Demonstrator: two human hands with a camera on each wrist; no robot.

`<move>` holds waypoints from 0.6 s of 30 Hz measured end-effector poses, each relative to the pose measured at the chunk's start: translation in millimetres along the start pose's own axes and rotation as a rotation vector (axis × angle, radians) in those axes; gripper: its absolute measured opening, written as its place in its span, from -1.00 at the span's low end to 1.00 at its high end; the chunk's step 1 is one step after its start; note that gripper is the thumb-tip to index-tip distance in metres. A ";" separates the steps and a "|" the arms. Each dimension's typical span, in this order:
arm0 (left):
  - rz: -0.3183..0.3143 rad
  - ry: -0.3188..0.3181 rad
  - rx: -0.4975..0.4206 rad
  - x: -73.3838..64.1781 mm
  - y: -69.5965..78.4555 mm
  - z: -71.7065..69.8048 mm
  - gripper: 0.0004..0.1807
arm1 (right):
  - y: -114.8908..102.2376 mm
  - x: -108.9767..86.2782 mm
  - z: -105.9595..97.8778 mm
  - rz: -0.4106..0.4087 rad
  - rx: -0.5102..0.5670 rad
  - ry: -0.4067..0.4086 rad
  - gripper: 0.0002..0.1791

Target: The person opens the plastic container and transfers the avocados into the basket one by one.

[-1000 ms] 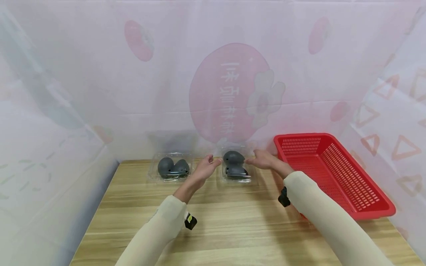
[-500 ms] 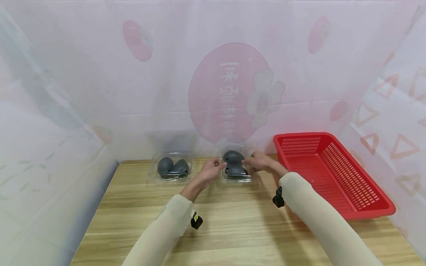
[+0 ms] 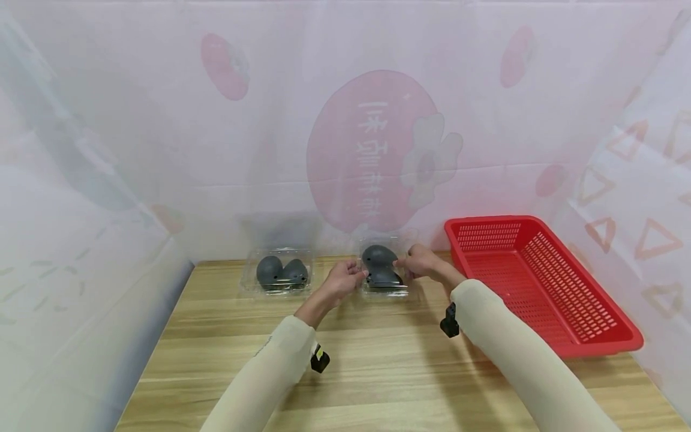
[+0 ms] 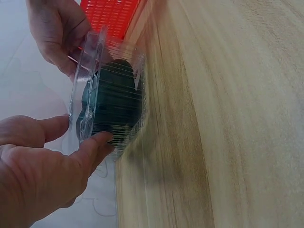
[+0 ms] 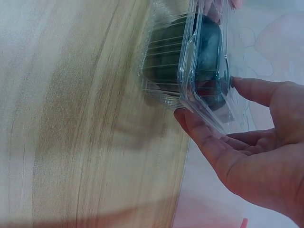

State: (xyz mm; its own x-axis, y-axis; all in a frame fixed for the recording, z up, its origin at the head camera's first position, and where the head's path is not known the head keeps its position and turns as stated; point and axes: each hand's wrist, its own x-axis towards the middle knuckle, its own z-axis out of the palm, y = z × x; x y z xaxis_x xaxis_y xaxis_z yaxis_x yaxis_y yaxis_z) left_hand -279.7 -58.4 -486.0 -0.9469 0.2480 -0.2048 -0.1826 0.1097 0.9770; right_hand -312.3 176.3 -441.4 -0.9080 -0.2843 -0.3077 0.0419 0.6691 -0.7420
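Observation:
A clear plastic clamshell box (image 3: 384,294) sits at the back of the wooden table, holding two dark grey-green, egg-shaped things (image 3: 379,256). My left hand (image 3: 341,278) grips its left side; in the left wrist view the thumb is at the lid and the fingers (image 4: 97,142) lie along the ribbed wall. From the other side my right hand (image 3: 424,263) pinches the box, and the right wrist view shows its thumb (image 5: 254,89) on the lid and fingertips under the rim. The lid looks closed down over the contents.
Left of the hands stands a second clear plastic box (image 3: 248,287) with two similar dark things inside. A red perforated basket (image 3: 604,348) occupies the table's right side. A printed white cloth (image 3: 259,150) hangs behind the table (image 3: 367,372) and along both sides.
Both hands have closed in from beside the box to its two sides and taken hold of it. Over the last half second they have barely moved. Box and basket stay in place.

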 end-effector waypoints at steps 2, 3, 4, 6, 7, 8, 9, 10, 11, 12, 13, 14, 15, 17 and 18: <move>0.001 0.011 0.001 -0.3 0.2 1.1 -0.70 | -0.4 -0.4 0.0 -0.001 0.002 0.000 -0.69; 0.001 0.021 0.005 -0.7 0.4 1.7 -0.71 | -0.7 -0.7 0.0 0.001 0.005 -0.001 -0.70; 0.002 0.027 0.014 -1.3 0.6 2.2 -0.72 | -1.1 -0.8 0.0 0.001 0.008 -0.001 -0.71; 0.001 0.041 0.029 -2.6 0.7 3.5 -0.66 | -1.9 -1.0 -0.2 -0.002 0.009 -0.002 -0.72; 0.000 0.045 0.034 -3.6 0.9 4.0 -0.59 | -2.3 -1.4 -0.4 -0.005 0.004 -0.003 -0.72; -0.001 0.047 0.044 -5.0 1.1 4.3 -0.52 | -2.7 -1.7 -0.5 -0.007 -0.001 -0.004 -0.72; -0.004 0.047 0.047 -6.5 1.1 4.5 -0.45 | -3.0 -1.9 -0.6 -0.008 -0.003 -0.003 -0.72; -0.004 0.041 0.053 -8.1 1.2 4.5 -0.42 | -3.3 -2.1 -0.6 -0.010 -0.003 -0.003 -0.72; -0.003 0.041 0.059 -9.7 1.0 4.3 -0.39 | -3.7 -2.4 -0.7 -0.012 -0.005 -0.004 -0.71; 0.002 0.037 0.068 -11.3 1.0 4.2 -0.39 | -3.9 -2.7 -0.8 -0.015 -0.006 -0.005 -0.70; 0.006 0.034 0.079 -13.2 1.1 3.8 -0.39 | -4.4 -3.1 -0.8 -0.018 -0.007 -0.006 -0.69; 0.009 0.029 0.089 -15.1 1.1 3.4 -0.40 | -4.8 -3.6 -0.8 -0.018 -0.006 -0.007 -0.70; 0.016 0.026 0.098 -16.6 1.1 3.0 -0.44 | -5.3 -4.1 -0.8 -0.017 -0.006 -0.008 -0.70; 0.023 0.024 0.125 -19.6 0.7 2.0 -0.42 | -6.4 -4.8 -0.7 -0.019 -0.011 -0.012 -0.71; 0.021 0.022 0.131 -20.9 0.3 1.7 -0.38 | -7.1 -5.1 -0.6 -0.019 -0.014 -0.013 -0.71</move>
State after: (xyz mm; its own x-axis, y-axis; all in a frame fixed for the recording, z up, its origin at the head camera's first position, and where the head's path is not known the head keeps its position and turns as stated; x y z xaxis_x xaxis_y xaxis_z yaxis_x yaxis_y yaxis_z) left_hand -259.5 -62.0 -481.5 -0.9560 0.2301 -0.1819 -0.1282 0.2302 0.9647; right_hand -308.2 173.4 -434.3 -0.9030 -0.3063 -0.3013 0.0184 0.6730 -0.7394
